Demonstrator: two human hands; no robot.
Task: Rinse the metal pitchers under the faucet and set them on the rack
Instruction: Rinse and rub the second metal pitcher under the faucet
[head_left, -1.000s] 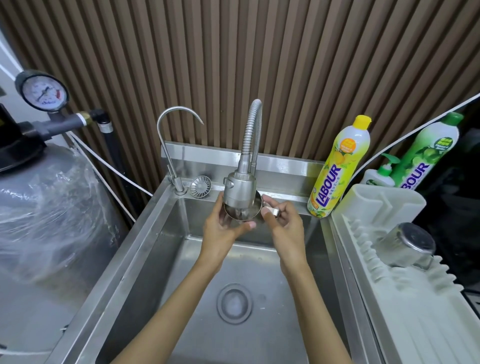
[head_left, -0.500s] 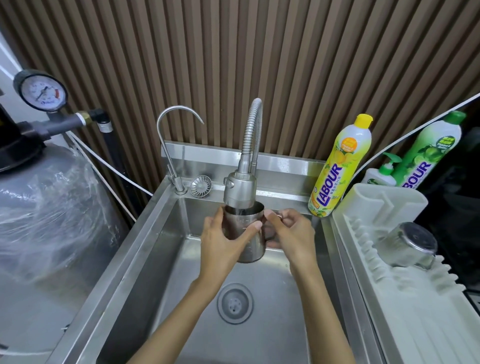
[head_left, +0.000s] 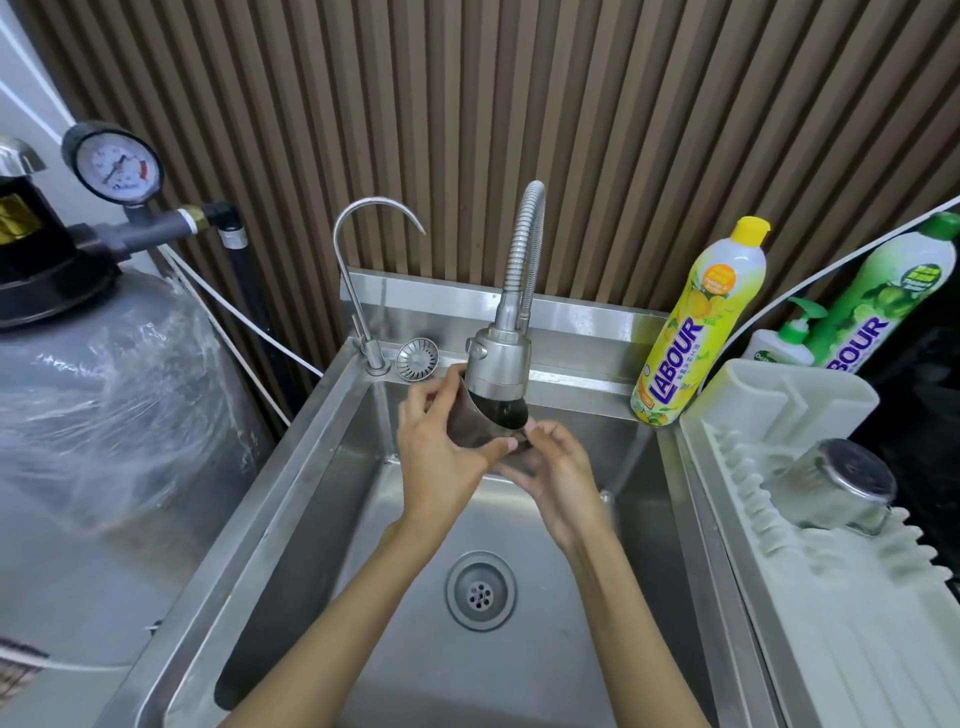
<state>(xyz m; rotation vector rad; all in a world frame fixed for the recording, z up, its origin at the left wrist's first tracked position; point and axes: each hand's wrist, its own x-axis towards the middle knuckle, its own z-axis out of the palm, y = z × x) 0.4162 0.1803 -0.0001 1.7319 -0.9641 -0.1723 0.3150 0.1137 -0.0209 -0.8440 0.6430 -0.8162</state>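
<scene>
I'm gripping the tilted metal pitcher (head_left: 475, 426) mid-frame with my left hand (head_left: 441, 454), my right hand (head_left: 558, 470) curling around its base, just under the faucet head (head_left: 497, 364).

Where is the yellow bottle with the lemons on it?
In the head view the yellow bottle stands on the right side, upright on the back ledge of the sink, between the spray faucet and the white drying rack.
</scene>
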